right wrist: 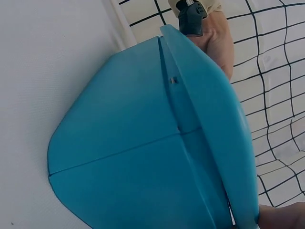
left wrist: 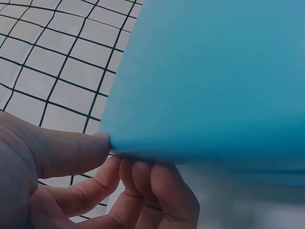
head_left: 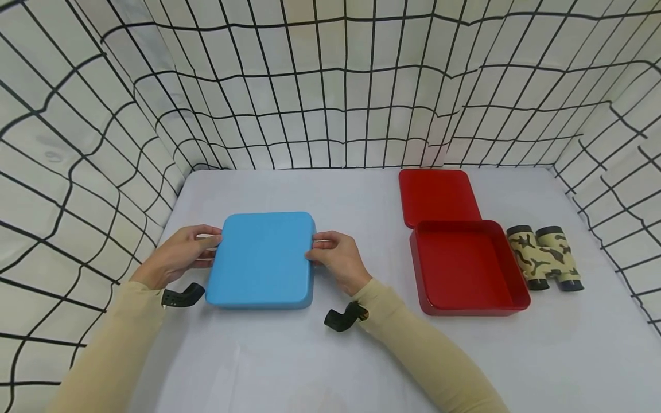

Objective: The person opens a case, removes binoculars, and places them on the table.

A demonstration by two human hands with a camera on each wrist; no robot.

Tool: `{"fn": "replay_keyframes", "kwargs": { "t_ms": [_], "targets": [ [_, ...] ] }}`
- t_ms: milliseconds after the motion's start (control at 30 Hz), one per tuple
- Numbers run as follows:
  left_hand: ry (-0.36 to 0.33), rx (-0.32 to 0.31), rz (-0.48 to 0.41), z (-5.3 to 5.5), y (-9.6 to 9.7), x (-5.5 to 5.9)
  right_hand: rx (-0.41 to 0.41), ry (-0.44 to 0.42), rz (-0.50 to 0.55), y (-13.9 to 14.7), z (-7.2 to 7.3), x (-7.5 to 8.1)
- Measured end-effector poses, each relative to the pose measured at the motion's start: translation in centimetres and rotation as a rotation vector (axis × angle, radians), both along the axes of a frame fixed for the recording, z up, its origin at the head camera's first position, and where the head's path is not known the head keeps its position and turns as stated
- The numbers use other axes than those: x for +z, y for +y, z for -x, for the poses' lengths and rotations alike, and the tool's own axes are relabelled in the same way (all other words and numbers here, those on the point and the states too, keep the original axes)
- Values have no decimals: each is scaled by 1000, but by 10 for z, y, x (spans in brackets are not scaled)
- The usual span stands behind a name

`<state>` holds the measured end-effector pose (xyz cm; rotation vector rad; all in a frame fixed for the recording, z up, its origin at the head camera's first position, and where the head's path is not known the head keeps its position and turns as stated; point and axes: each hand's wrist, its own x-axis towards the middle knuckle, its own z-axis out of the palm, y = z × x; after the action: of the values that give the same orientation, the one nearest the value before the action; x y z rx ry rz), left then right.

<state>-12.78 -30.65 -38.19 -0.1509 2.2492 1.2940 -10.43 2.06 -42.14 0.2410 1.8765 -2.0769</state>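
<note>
A blue box (right wrist: pixel 114 109) stands on the white table with a square blue lid (head_left: pixel 263 258) over its top. In the right wrist view a thin gap shows between the lid and the box wall. My left hand (head_left: pixel 181 257) pinches the lid's left edge, thumb (left wrist: pixel 76 150) on the outside and fingertips curled beneath the rim. From the other side my right hand (head_left: pixel 341 261) holds the lid's right edge between thumb and fingers. In the right wrist view only a bit of that hand shows, at the lower right corner.
To the right stands an uncovered red box (head_left: pixel 467 267), with a red lid (head_left: pixel 439 198) lying flat behind it. Camouflage-patterned binoculars (head_left: pixel 544 258) lie beside the red box. Black wire grid walls (head_left: pixel 320 109) rise along the table's back and sides.
</note>
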Motion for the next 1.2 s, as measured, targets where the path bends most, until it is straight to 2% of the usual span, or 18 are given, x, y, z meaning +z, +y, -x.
{"fn": "replay_keyframes", "kwargs": {
  "t_ms": [367,700,900,1200],
  "targets": [
    [13,6,17,-6,-1,2,17,10,25,6,-3,1],
    [55,15,-53,-14,-1,10,42,30,39,12,-2,6],
    [61,1,-111,-20,-2,13,21,34,51,15,-2,10],
    [61,28,-157,-26,0,19,11,53,67,19,-5,14]
  ]
}}
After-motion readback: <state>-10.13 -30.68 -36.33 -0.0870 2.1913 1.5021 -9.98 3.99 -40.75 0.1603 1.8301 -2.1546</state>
